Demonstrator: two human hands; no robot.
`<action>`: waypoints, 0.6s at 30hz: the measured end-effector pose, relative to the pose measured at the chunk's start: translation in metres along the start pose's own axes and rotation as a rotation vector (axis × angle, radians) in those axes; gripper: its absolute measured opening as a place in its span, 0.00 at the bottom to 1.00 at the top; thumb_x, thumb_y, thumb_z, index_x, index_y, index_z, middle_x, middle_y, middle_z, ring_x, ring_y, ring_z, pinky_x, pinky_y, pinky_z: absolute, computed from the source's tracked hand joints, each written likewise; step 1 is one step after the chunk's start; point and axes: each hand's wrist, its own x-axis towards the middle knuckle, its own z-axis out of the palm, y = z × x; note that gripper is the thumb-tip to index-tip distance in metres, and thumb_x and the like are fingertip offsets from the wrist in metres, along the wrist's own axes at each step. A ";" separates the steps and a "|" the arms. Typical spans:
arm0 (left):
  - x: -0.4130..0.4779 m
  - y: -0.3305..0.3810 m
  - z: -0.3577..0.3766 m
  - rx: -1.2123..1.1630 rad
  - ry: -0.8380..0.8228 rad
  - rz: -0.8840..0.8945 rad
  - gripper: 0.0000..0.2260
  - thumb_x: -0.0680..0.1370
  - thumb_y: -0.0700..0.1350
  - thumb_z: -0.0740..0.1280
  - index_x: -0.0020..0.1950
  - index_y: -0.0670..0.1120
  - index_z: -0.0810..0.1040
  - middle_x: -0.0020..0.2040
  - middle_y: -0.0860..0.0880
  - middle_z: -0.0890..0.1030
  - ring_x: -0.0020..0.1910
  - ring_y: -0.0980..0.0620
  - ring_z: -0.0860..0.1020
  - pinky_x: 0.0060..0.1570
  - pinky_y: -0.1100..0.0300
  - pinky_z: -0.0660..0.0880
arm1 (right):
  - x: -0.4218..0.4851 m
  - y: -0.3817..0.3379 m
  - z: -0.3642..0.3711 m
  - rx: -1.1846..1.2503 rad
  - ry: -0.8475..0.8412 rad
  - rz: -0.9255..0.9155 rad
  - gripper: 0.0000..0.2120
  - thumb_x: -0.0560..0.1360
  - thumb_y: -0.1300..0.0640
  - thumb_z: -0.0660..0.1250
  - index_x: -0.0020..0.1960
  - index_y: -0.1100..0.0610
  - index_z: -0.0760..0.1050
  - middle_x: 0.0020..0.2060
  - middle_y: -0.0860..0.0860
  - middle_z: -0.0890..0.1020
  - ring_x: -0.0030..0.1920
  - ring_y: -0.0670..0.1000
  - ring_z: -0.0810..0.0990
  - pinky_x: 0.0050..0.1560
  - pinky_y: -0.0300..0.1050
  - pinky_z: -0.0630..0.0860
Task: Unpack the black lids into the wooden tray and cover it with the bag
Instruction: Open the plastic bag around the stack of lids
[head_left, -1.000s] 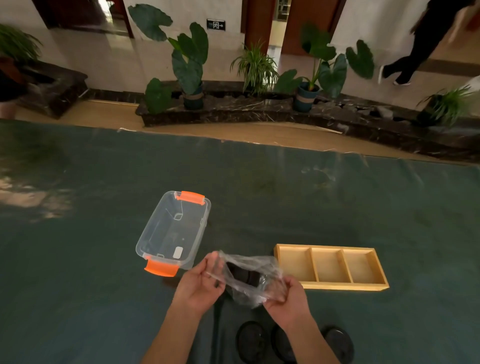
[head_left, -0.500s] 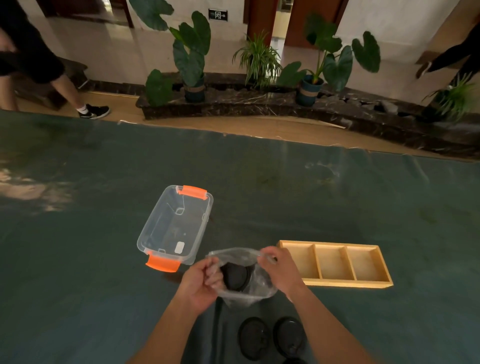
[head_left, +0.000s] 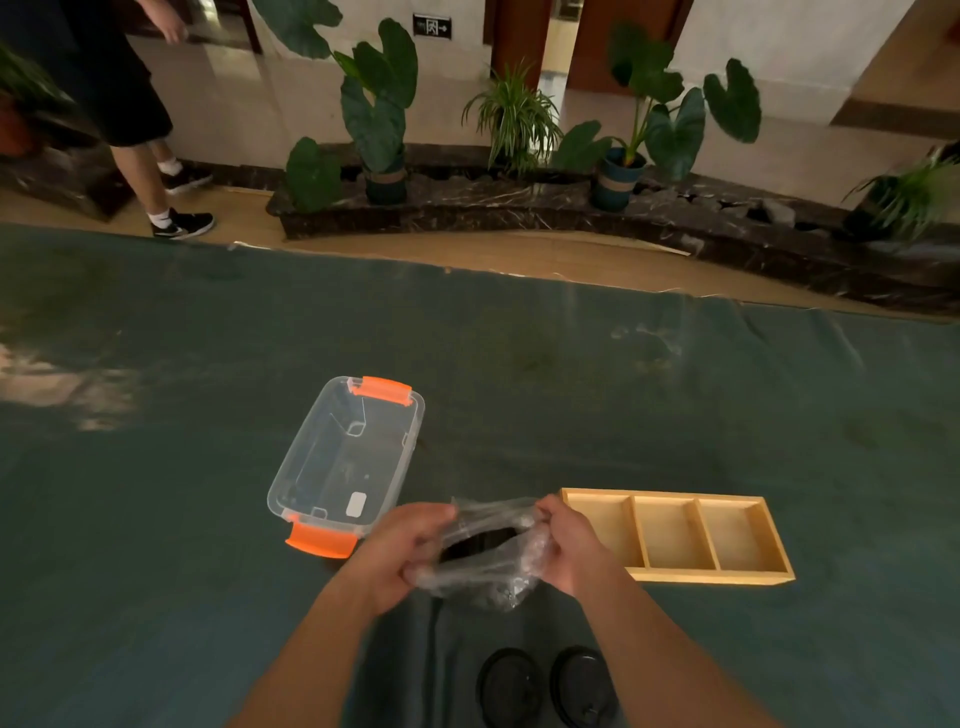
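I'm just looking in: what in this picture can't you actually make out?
All in the head view:
1. How many lids are in the bag: crinkled plastic, the left hand and the right hand hide all but a dark shape.
2. The left table lid and right table lid: cut off by the bottom edge.
3. The passer-by: cut off above the waist by the top edge.
4. The wall sign: too small to read.

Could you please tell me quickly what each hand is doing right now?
Left hand: closed, gripping the left side of the clear plastic bag.
Right hand: closed, pinching the bag's right edge.
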 end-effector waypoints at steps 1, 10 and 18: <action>-0.001 -0.001 0.000 0.269 0.080 0.068 0.04 0.76 0.44 0.75 0.44 0.45 0.83 0.35 0.49 0.81 0.32 0.52 0.79 0.31 0.61 0.75 | 0.004 0.001 -0.002 0.009 -0.032 0.002 0.05 0.77 0.55 0.68 0.50 0.56 0.76 0.46 0.58 0.77 0.49 0.58 0.75 0.58 0.57 0.79; 0.012 -0.018 0.022 -0.002 0.378 0.101 0.13 0.85 0.43 0.61 0.40 0.44 0.74 0.31 0.46 0.78 0.29 0.49 0.74 0.33 0.57 0.71 | 0.006 0.017 0.014 -0.642 0.057 -0.513 0.13 0.85 0.47 0.61 0.58 0.57 0.74 0.50 0.53 0.81 0.48 0.50 0.79 0.54 0.50 0.76; 0.031 -0.024 0.037 -0.143 0.489 0.167 0.08 0.83 0.44 0.65 0.47 0.41 0.77 0.35 0.44 0.81 0.31 0.50 0.77 0.30 0.57 0.76 | -0.028 0.021 0.015 -1.064 0.449 -1.321 0.13 0.75 0.62 0.70 0.55 0.50 0.72 0.50 0.50 0.77 0.51 0.51 0.75 0.53 0.43 0.74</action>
